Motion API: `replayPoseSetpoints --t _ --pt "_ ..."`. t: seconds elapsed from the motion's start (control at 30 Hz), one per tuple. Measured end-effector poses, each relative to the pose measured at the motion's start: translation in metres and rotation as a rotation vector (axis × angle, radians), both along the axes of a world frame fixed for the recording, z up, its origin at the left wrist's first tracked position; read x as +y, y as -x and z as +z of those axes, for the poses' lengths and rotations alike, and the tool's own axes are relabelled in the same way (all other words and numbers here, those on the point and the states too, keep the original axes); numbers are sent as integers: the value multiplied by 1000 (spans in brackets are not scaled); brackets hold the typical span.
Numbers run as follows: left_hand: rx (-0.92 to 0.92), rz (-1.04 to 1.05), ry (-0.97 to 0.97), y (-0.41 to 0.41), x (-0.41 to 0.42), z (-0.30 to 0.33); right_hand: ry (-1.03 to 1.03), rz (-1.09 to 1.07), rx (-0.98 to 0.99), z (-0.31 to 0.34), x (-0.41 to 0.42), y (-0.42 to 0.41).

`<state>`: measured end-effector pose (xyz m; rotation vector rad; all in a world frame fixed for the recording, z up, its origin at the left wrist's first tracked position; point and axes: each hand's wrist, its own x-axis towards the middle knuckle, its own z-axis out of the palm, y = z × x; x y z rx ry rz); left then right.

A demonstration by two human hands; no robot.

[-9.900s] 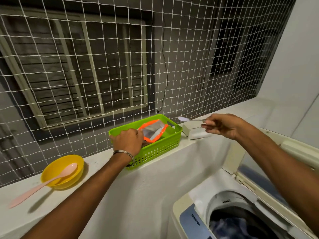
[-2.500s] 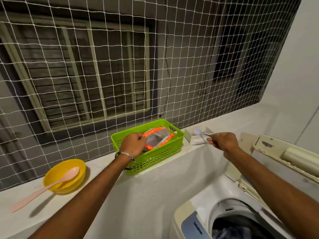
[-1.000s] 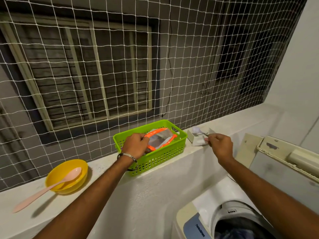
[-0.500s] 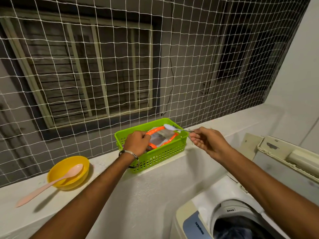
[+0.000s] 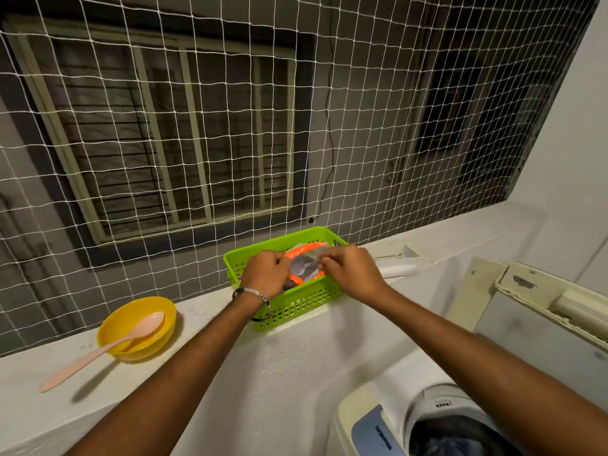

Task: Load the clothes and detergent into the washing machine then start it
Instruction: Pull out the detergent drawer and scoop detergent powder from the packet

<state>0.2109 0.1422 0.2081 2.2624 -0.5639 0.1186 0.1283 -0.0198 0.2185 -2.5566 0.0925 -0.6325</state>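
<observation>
An orange and silver detergent pouch (image 5: 305, 267) stands in a green basket (image 5: 297, 307) on the white ledge. My left hand (image 5: 265, 274) grips the pouch's left edge. My right hand (image 5: 349, 271) is closed in a pinch at the pouch's open top; the small spoon it carries is hidden by the fingers. A white detergent tray (image 5: 396, 262) lies on the ledge just right of the basket. The washing machine (image 5: 371, 432) is at the bottom right with its lid (image 5: 546, 291) raised, and dark clothes (image 5: 460, 437) show in the drum.
A yellow bowl (image 5: 139, 327) with a long pink spoon (image 5: 98, 352) resting in it sits on the ledge (image 5: 210, 373) to the left. White netting (image 5: 296, 143) closes off the space directly behind the ledge. A white wall rises on the right.
My right hand has carried the small spoon left from the white tray to the pouch's mouth. My left hand has stayed on the pouch.
</observation>
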Motion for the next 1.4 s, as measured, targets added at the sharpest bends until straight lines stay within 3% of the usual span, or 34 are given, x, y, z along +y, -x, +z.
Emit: replayPoseSetpoints --t 0.13,0.23,0.43,0.6,0.9,1.1,1.3,1.4 --pt "14 -12 11 -2 -2 -2 431 -17 -185 -1 15 3" --pt "-4 -13 -5 -1 -2 -3 572 -27 -218 0 20 3" --pt "-40 -8 -53 -1 -5 -7 459 95 -9 4 11 -4" --pt "-8 -24 -35 -1 -4 -8 393 201 -75 -11 -3 -4" --pt "-117 -7 275 12 -5 -4 30 42 -199 -33 -44 29" --pt "-309 133 479 46 -25 3 -69 -69 -99 -36 -80 58" --pt "-340 -68 525 96 -88 2 -129 -170 -31 -41 -121 84" --pt "-212 -204 534 111 -123 -8 -167 -238 -9 -44 -144 92"
